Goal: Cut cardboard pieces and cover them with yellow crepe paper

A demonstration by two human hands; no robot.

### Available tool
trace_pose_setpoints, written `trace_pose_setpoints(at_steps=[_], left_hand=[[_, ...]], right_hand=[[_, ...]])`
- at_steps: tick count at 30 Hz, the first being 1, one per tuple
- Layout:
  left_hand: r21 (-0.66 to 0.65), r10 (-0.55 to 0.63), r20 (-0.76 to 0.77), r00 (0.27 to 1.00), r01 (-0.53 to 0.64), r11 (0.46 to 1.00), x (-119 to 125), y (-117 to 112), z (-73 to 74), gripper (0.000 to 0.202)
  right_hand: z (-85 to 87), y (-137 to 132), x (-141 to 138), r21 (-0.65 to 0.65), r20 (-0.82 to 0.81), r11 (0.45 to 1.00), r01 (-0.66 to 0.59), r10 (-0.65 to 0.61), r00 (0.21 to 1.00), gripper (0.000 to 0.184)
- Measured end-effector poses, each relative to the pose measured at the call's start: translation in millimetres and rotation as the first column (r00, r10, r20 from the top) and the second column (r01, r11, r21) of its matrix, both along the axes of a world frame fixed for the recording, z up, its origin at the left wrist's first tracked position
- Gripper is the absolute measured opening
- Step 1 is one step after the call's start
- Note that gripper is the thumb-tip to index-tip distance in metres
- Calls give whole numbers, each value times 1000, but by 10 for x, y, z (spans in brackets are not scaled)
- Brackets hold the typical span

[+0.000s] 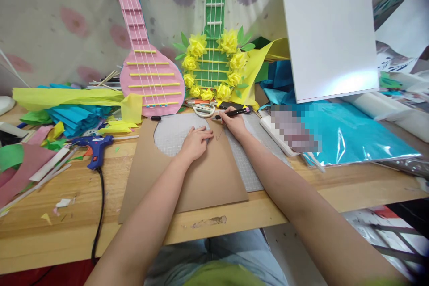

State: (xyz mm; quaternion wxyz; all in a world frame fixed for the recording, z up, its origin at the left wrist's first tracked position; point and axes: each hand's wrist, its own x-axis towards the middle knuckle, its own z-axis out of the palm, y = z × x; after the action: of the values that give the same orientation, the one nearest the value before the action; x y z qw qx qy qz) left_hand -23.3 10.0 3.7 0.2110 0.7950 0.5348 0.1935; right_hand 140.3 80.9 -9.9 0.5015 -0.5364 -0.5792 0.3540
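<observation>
A brown cardboard sheet (201, 174) with a rounded piece cut out of its far edge lies on a grey cutting mat (246, 161). My left hand (196, 142) rests flat on the cardboard beside the cut-out, fingers stretched out. My right hand (234, 124) is closed round a black pen-like tool (233, 112) with a pink end. The tool's tip touches the cardboard near thin drawn lines at the far edge.
A blue glue gun (94, 147) with its black cord lies at the left among paper scraps. Behind stand a pink paper guitar (150, 76), a green guitar with yellow flowers (214, 67) and scissors (203, 109). At the right are a white board (330, 40) and blue sheets (348, 134).
</observation>
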Motion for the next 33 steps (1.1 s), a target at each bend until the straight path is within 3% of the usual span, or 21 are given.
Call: trace_pose_setpoints(at_steps=[33], left_hand=[[6,-12,6,1000,12,1000,-19,19,-45,51]], right_hand=[[24,-22,10,-35,-18,999,-19,18,1000,25]])
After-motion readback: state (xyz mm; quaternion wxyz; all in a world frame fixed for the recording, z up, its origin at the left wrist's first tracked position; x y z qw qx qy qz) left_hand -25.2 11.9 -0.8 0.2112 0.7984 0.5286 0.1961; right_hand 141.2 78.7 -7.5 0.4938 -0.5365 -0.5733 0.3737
